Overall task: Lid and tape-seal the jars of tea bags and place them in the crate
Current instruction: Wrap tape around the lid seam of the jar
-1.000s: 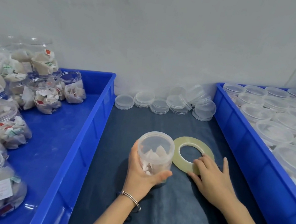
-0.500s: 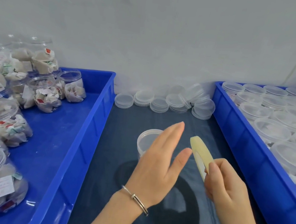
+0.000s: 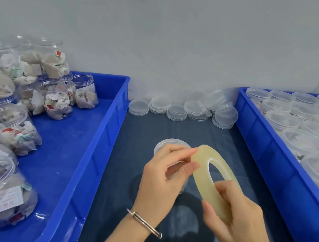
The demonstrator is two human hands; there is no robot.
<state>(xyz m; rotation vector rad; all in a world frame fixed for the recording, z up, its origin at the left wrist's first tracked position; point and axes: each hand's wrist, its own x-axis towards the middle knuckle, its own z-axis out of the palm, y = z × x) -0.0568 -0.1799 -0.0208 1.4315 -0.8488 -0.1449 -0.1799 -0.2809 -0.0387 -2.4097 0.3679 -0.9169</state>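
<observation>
In the head view, a roll of tape (image 3: 212, 180) is held tilted above the dark cloth-covered surface (image 3: 125, 178). It is gripped at its lower edge by the right hand (image 3: 237, 219), whose fingers are curled round the ring. Its upper rim is pinched between the thumb and forefinger of the left hand (image 3: 165, 175), apparently in search of the free end. The lidded jar (image 3: 171, 149) stands on the surface just behind the left hand, partly hidden by it.

For the step to go well, the loose end should be found by feel along the rim, since clear tape shows little, and a short tab should be peeled before the roll is brought to the seam under the lid. The jar will probably need steadying while the tape is wound on.

The roll is a thin, flat, yellowish translucent ring with a wide hole. The jar is clear, round plastic with a frosted cap. Spare lids (image 3: 181, 109), shallow clear discs, are stacked at the far edge by the wall. Open jars of papery tea bags fill the left crate (image 3: 79, 150); capped jars are packed in the right crate (image 3: 273, 158), both of glossy blue plastic.
</observation>
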